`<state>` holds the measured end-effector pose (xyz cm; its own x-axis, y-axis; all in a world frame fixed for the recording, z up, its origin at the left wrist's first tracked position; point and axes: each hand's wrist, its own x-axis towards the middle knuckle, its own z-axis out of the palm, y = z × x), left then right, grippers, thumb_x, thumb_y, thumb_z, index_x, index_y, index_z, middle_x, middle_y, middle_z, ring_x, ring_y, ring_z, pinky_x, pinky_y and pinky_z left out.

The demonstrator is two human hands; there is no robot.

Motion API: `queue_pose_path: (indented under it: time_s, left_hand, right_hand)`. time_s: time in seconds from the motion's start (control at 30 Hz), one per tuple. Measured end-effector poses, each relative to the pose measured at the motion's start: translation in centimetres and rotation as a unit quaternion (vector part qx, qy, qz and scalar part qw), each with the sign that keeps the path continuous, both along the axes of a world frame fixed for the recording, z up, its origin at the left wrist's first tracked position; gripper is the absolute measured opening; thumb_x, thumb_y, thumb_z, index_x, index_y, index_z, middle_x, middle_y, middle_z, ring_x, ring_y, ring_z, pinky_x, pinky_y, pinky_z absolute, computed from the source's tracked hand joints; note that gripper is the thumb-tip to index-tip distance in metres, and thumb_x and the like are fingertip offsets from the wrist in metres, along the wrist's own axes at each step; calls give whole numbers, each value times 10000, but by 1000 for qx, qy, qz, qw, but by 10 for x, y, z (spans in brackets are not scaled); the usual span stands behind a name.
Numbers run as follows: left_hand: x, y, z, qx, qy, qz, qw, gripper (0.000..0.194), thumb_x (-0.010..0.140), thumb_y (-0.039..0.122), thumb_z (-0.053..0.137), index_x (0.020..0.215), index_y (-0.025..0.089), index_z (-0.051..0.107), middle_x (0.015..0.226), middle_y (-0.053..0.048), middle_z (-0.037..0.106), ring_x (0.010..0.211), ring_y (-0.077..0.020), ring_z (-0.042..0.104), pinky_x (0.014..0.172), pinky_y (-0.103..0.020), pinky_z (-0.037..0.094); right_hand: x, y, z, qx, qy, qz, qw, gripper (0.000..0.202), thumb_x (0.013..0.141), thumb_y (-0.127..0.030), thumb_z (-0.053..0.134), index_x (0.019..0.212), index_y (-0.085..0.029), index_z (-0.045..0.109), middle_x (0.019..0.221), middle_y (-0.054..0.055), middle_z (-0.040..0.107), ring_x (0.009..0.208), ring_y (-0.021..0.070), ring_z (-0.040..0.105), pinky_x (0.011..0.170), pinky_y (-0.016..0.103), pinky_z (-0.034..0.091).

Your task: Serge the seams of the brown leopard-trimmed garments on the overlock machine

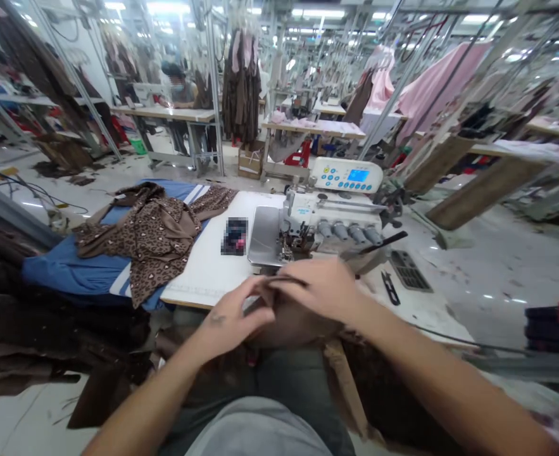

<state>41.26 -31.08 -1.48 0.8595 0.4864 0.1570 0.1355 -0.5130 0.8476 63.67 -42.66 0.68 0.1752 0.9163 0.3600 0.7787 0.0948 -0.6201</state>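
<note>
Both hands hold a piece of brown fabric (288, 320) just in front of the sewing machine, above my lap. My left hand (238, 313) pinches its left edge between thumb and fingers. Bent over the top edge, my right hand (324, 285) grips the cloth, its fingertips partly hidden by the fold. The white overlock sewing machine (333, 212) stands right beyond my hands, with a blue-lit display and a metal plate (264, 234) at its left. The cloth is apart from the needle area, as far as I can see.
A leopard-print garment (160, 228) lies over blue fabric (65, 266) at the table's left. A blurred-out dark object (235, 236) rests on the white tabletop (203, 272). Small black snips (390, 288) lie at right. A person (179, 88) sits at a machine in the background.
</note>
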Motion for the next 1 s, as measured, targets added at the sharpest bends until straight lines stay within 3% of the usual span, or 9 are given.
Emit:
queue_pose_path:
  time_s: [0.1, 0.2, 0.33, 0.5, 0.57, 0.63, 0.73, 0.83, 1.0]
  left_hand:
    - [16, 24, -12, -5, -29, 133, 991, 356, 1046, 470, 461, 898, 233, 681, 676, 16, 641, 640, -172, 610, 610, -269, 480]
    - [10, 68, 4, 13, -66, 229, 971, 333, 1056, 478, 447, 913, 233, 621, 603, 46, 509, 540, -139, 476, 538, -253, 371]
    - [17, 74, 13, -10, -70, 210, 975, 419, 1058, 556, 397, 930, 228, 624, 753, 5, 640, 633, -142, 561, 619, -255, 443]
    - [31, 0, -41, -105, 12, 8, 994, 557, 965, 686, 521, 788, 184, 686, 763, -53, 717, 706, -191, 660, 676, -295, 536]
    - [29, -10, -52, -129, -4, 39, 991, 538, 996, 657, 486, 874, 176, 694, 765, -50, 715, 674, -185, 648, 628, -283, 515]
    - [27, 2, -43, -133, -29, 91, 987, 448, 1018, 588, 503, 954, 189, 697, 832, -45, 731, 746, -188, 661, 687, -282, 516]
    - [30, 45, -7, 62, -48, 158, 984, 269, 998, 470, 613, 1008, 244, 758, 993, -44, 767, 973, -226, 676, 931, -338, 499]
    - [41, 73, 16, 341, -67, 205, 915, 208, 1005, 355, 620, 1117, 285, 781, 1208, -43, 769, 1140, -270, 662, 1073, -424, 459]
    - [65, 50, -21, 375, -52, 11, 925, 420, 1037, 230, 545, 1452, 263, 601, 1489, -29, 633, 1432, -211, 536, 1206, -407, 432]
  right_hand:
    - [-14, 1, -26, -112, 15, 189, 976, 314, 814, -422, 861, 634, -205, 723, 547, -18, 645, 514, 144, 567, 495, 227, 331]
    - [-16, -5, -53, -173, 117, 300, 931, 253, 905, -386, 746, 733, -201, 741, 631, -37, 656, 599, 147, 586, 557, 214, 376]
    - [-5, -5, -56, -79, 197, 151, 966, 378, 1009, -387, 557, 686, -191, 568, 659, -38, 530, 645, 145, 498, 620, 240, 366]
    - [2, -7, -45, -74, 178, 103, 976, 471, 1056, -454, 501, 666, -193, 459, 639, -47, 408, 632, 129, 407, 594, 251, 287]
    - [6, -11, -45, -122, 192, 113, 967, 479, 1030, -488, 560, 665, -185, 496, 632, -45, 435, 631, 126, 420, 583, 242, 290]
    - [11, -14, -47, -199, 222, 181, 937, 435, 950, -510, 689, 698, -176, 572, 640, -46, 509, 630, 126, 464, 571, 225, 319]
    - [17, -8, -54, -278, 290, 270, 875, 392, 843, -521, 810, 744, -169, 667, 639, -41, 602, 595, 128, 520, 557, 219, 383]
    - [14, 8, -72, -162, 408, 157, 884, 425, 817, -592, 806, 826, -171, 744, 772, 15, 725, 667, 167, 610, 637, 268, 499]
    - [-4, 25, -116, 30, 472, -20, 881, 488, 828, -639, 769, 894, -156, 784, 862, 62, 761, 760, 214, 658, 736, 331, 551]
